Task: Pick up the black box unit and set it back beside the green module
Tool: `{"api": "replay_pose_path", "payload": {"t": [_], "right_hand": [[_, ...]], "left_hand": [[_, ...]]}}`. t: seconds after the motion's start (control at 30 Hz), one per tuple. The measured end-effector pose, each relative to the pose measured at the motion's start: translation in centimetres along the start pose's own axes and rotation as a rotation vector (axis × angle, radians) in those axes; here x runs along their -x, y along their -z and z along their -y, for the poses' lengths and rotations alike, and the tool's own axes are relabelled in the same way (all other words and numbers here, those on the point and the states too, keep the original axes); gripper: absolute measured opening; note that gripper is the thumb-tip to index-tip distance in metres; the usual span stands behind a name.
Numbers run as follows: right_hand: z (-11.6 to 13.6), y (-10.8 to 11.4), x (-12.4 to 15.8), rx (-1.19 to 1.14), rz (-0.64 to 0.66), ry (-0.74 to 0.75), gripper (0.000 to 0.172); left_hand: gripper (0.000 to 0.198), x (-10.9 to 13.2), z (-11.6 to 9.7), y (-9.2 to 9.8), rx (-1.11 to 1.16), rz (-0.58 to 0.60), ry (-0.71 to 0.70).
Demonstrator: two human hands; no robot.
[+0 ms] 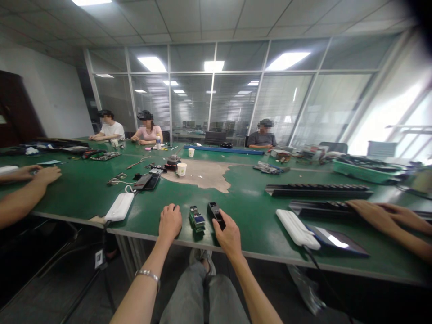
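Observation:
My right hand [229, 231] is closed around the near end of a black plastic housing [213, 209]. Small openings show along the housing's upper face, and its far end rests at the green tabletop. Left of it, a small green circuit board assembly [197, 220] with a dark screen stands on the table, apart from both hands. My left hand [170, 222] rests palm down on the table on the other side of the board. Its fingers are curled under, so whatever may be beneath them is hidden.
White power banks [119, 206] with cables lie at left and right, the right one beside a dark tablet [339, 239]. Paper cups [182, 169] and phones [148, 181] stand farther in. Other people's hands [374, 215] work at both sides; black rails [319, 191] lie right.

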State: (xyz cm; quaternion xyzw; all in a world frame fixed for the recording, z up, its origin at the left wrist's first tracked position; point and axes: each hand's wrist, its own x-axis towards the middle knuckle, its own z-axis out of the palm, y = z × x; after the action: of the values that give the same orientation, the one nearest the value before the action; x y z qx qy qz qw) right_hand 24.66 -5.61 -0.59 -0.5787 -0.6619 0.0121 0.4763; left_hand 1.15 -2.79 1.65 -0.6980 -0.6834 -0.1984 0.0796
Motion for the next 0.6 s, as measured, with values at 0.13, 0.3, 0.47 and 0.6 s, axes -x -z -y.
{"api": "replay_pose_path", "payload": {"t": [0.13, 0.3, 0.47, 0.6], "right_hand": [[0.1, 0.1, 0.1, 0.010, 0.000, 0.003, 0.051], [0.6, 0.4, -0.1, -0.040, -0.003, -0.041, 0.052], [3.4, 1.7, -1.2, -0.178, -0.043, -0.131, 0.053], [6.2, 1.9, -1.7, -0.236, 0.012, -0.062, 0.049]], "left_hand": [[0.033, -0.1, 0.0, 0.0, -0.001, 0.002, -0.003], [0.031, -0.1, 0.1, 0.0, 0.003, 0.001, -0.001], [0.030, 0.0, 0.1, 0.0, -0.011, -0.010, -0.004], [0.030, 0.0, 0.0, -0.1, -0.021, -0.014, -0.006]]}}
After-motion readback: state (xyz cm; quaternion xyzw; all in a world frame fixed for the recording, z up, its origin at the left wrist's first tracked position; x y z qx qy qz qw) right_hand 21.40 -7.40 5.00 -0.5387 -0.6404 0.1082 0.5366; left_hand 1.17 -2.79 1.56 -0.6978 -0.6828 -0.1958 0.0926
